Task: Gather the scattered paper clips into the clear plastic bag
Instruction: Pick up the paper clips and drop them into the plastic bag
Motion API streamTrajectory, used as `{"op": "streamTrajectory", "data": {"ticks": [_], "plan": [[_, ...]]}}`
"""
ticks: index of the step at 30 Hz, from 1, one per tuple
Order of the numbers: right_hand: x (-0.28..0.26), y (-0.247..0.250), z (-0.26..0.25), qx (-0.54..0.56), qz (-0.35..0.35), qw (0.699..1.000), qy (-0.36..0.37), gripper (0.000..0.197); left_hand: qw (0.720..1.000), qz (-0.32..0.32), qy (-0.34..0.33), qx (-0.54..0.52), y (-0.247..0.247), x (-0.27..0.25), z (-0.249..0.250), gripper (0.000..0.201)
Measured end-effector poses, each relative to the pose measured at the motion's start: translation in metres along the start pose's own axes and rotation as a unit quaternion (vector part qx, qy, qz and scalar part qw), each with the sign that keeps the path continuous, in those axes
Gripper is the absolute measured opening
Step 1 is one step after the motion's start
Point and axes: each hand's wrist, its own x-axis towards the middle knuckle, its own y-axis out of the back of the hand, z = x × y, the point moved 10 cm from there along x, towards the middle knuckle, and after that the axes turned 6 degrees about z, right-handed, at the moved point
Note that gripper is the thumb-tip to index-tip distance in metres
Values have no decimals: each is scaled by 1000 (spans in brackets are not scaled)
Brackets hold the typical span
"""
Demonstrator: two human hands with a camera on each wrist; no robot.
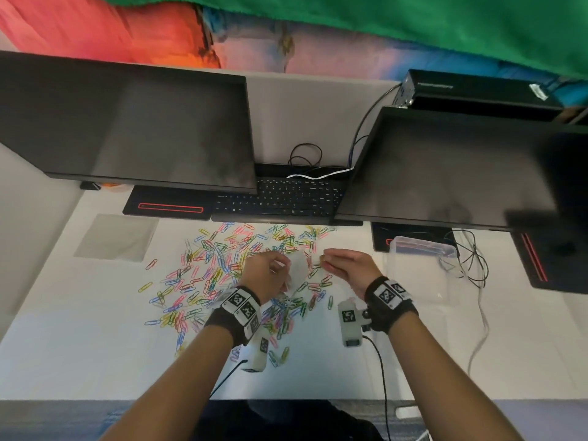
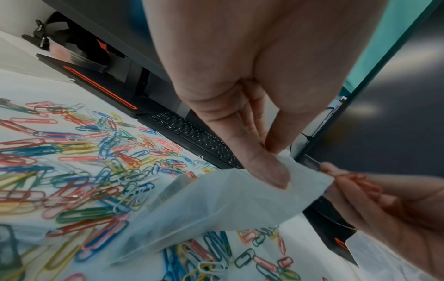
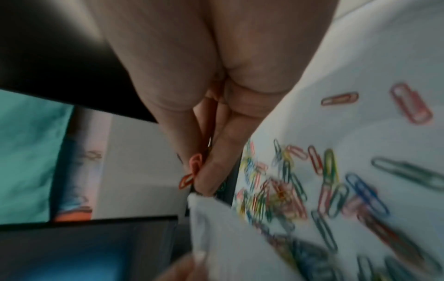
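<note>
Coloured paper clips (image 1: 222,268) lie scattered over the white desk (image 1: 79,345) in front of the keyboard. My left hand (image 1: 270,275) pinches the top edge of the clear plastic bag (image 1: 297,272), which hangs above the clips; thumb and fingers hold the bag (image 2: 216,205) in the left wrist view. My right hand (image 1: 340,265) is just right of the bag mouth and pinches a few clips (image 3: 192,171), red ones showing at its fingertips (image 2: 355,180). The bag's rim (image 3: 211,218) sits right under those fingers.
Two dark monitors (image 1: 143,128) (image 1: 445,167) overhang the back of the desk, with a black keyboard (image 1: 280,198) between them. A clear plastic box (image 1: 420,253) and loose cables (image 1: 471,259) lie to the right. A grey sheet (image 1: 117,237) lies at the left.
</note>
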Motion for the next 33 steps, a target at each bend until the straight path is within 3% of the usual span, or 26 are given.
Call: {"op": "streamTrajectory", "data": {"ticks": [2, 6, 11, 13, 16, 19, 23, 24, 27, 29, 30, 33], "plan": [[-14, -17, 5, -26, -25, 999, -3, 23, 1000, -1, -4, 13, -7, 0, 4, 8], [-14, -28, 17, -110, -2, 993, 28, 20, 1000, -10, -14, 19, -19, -2, 10, 6], [-21, -36, 8, -292, 38, 951, 90, 27, 999, -10, -25, 24, -22, -6, 10, 7], [-23, -41, -1, -363, 59, 921, 129, 21, 999, -11, -30, 22, -22, -8, 9, 9], [-30, -63, -8, -479, 32, 856, 193, 20, 999, -5, -31, 13, -20, -9, 10, 9], [-32, -70, -3, -504, -9, 845, 178, 21, 999, 0, -37, 15, -18, -10, 11, 8], [-40, -79, 3, -578, -87, 788, 193, 29, 1000, 1, -25, -2, -16, -10, 6, 9], [-42, -78, -1, -573, -93, 788, 206, 31, 1000, 0, -20, -11, -16, -10, 5, 10], [-40, -48, -28, -456, -17, 858, 238, 29, 1000, -1, -21, -7, -11, -9, 4, 10], [-33, -9, -36, -450, 65, 864, 214, 27, 1000, 2, -22, 2, -6, -7, 1, 10], [-25, 11, -27, -493, 92, 850, 163, 41, 1000, 5, -20, 1, -3, -6, -1, 9], [-9, 59, 30, -662, 106, 739, -68, 112, 1000, 7, -14, -9, 2, -5, -7, 9]]}}
